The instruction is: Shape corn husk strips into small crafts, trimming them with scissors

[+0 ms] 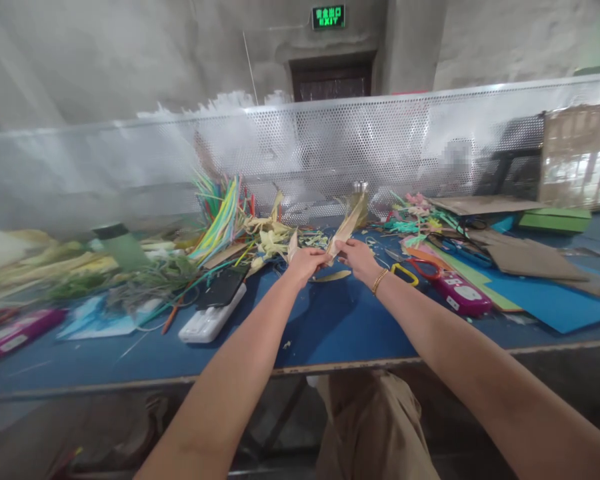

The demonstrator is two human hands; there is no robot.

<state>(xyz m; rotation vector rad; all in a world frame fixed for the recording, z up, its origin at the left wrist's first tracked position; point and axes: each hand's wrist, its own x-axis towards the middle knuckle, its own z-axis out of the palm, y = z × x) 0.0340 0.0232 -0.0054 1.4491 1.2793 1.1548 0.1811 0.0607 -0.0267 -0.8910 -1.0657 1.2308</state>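
The left hand (305, 261) and the right hand (359, 259) are meeting above the far part of the blue table (340, 327). Each is pinching the lower end of a pale dried leaf strip (347, 227), which is rising between them and tilting right. The step in hand appears to be folding or splitting the strip, though blur is hiding the fingertips. Further work is calling for a firm pinch on both sides. Coloured strips (220, 213), a phone (223, 288) and a pink case (461, 293) are lying around. A perforated metal screen (330, 140) is bounding the table, and an exit sign (329, 17) is glowing beyond.
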